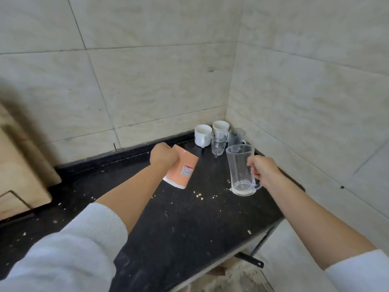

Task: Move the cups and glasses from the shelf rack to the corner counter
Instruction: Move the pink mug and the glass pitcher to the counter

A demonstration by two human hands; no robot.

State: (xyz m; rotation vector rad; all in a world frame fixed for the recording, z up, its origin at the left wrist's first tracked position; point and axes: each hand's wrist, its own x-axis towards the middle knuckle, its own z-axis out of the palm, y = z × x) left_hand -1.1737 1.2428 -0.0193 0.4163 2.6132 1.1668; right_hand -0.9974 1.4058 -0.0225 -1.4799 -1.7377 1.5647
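Now the right hand (265,169) is gripping the handle of a tall glass mug (240,169) at centre right, the left hand (163,155) clutching an orange cup (181,168). Four vessels (two white mugs (202,134), two glass cups (219,142)) are already standing in the counter's (179,224) corner; the rack is out of view.

Brightness: I see soft, even daylight; the tiled walls (160,81) read pale and a little washed out.
Shadows: I note a broad, soft shadow on the left wall beside the wooden board (19,165).
Glare: I see faint sheen on the black counter (189,224); small highlights on the glass mug (241,169).
Blur: near sleeves and the frame's left edge look smeared to me.
Distortion: tile lines bow towards the edges.
Focus: the corner cups look slightly soft.
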